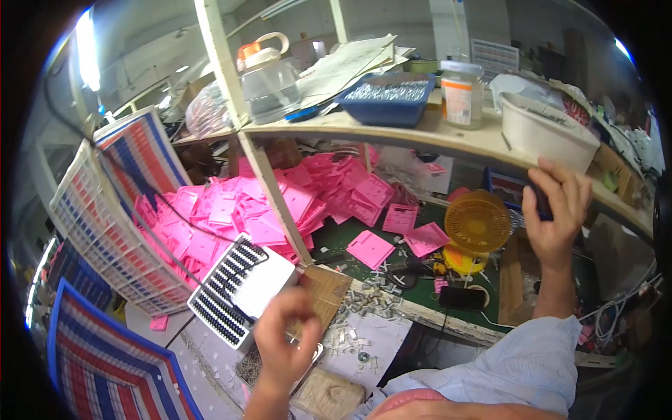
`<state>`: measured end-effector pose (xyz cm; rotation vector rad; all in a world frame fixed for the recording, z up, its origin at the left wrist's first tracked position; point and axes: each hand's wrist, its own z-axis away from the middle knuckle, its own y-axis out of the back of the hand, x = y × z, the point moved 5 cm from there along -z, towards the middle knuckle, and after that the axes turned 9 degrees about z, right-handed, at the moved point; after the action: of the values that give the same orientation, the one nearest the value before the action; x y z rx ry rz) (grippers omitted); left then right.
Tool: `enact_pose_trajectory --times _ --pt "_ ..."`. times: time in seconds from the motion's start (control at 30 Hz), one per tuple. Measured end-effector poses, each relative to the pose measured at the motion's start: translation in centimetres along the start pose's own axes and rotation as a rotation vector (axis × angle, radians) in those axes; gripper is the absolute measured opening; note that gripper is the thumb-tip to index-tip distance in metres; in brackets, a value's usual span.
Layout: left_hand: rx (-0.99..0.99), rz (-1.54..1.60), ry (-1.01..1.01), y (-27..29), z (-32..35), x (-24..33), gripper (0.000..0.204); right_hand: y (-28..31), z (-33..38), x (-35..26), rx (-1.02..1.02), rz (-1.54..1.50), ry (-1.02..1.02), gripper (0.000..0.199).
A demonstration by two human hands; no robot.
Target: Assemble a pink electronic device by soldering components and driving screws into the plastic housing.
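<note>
My left hand (pixel 285 339) is at the near edge of the bench, its fingers curled toward the thumb; whatever they hold, if anything, is too small to make out. Just beyond it lies a white tray (pixel 269 280) with rows of small black pieces (pixel 217 311). A box of small metal pieces (pixel 250 365) is partly hidden by this hand. Raised at the right, my right hand (pixel 560 210) is near the shelf's front edge. Its fingers curve around a dark thing (pixel 542 196) whose kind I cannot tell.
Pink plastic panels (pixel 266 203) are heaped behind the tray. Small loose parts (pixel 364 308) cover the bench edge. An amber basket (pixel 478 220) and a phone (pixel 462 298) lie right. The shelf (pixel 336 130) bears a jug (pixel 269 87), blue bin (pixel 388 110) and white tub (pixel 542 136).
</note>
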<state>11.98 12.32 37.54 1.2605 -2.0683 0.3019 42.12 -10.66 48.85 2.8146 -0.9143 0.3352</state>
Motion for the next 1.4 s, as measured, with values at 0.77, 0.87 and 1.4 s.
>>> enact_pose_trajectory --times 0.77,0.87,1.4 --pt "-0.010 0.591 0.861 -9.7 -29.5 -2.8 0.021 2.9 -3.1 0.9 -0.404 -0.363 -0.255 0.020" --pt "0.042 0.596 0.822 -7.6 -28.2 -1.7 0.016 3.1 -2.7 -1.3 -0.334 -0.657 -0.274 0.019" --pt "0.820 0.588 0.846 9.1 14.4 10.1 0.005 -0.4 -5.7 -29.5 -0.865 -1.757 0.452 0.040"
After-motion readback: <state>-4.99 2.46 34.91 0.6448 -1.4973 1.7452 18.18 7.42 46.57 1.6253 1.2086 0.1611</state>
